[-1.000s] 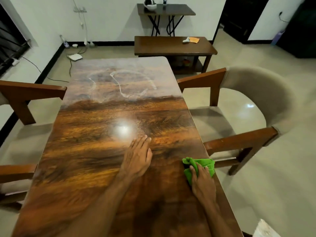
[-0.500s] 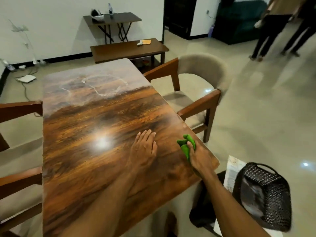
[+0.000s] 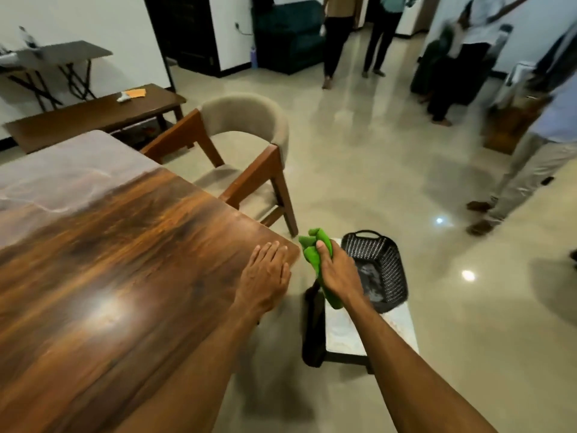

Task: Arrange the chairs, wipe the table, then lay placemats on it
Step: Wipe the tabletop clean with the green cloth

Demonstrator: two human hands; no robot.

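At the table's (image 3: 131, 232) near right corner, left hand (image 3: 265, 276) lies flat, palm down, fingers spread, nothing held. Right hand (image 3: 338, 273) is off the tabletop at about 3 o'clock from the left hand, fist closed around a bunched green cloth (image 3: 313, 250); cloth ends stick out above and below the fist. Cloth hangs clear of the wood, over a low stool (image 3: 368, 335) that carries a black woven basket (image 3: 379, 264) at 3 o'clock from the fist.

Progress, judged from the layout: one beige armchair (image 3: 246, 142) stands at the table's right side, 12 o'clock from the hands, seat partly under the edge, so chair arranging looks done on this side; other chairs out of view, can't tell. Wiping: near half of the top looks dark and glossy with a lamp glare, far end at 10 o'clock shows a pale hazy patch with streaks. Can't tell if that's residue, damp film or reflection, so wiping may be finished or may have the far end left. Cloth off the table suggests wipe step is wrapping up, probably heading for the basket.

Placemats: none on the table, none clearly visible anywhere; basket contents too blurred to name. That step is not started.

Background: a wooden bench (image 3: 93, 114) at 11 o'clock, several people standing (image 3: 337, 35) at 1 o'clock, well apart from the work.
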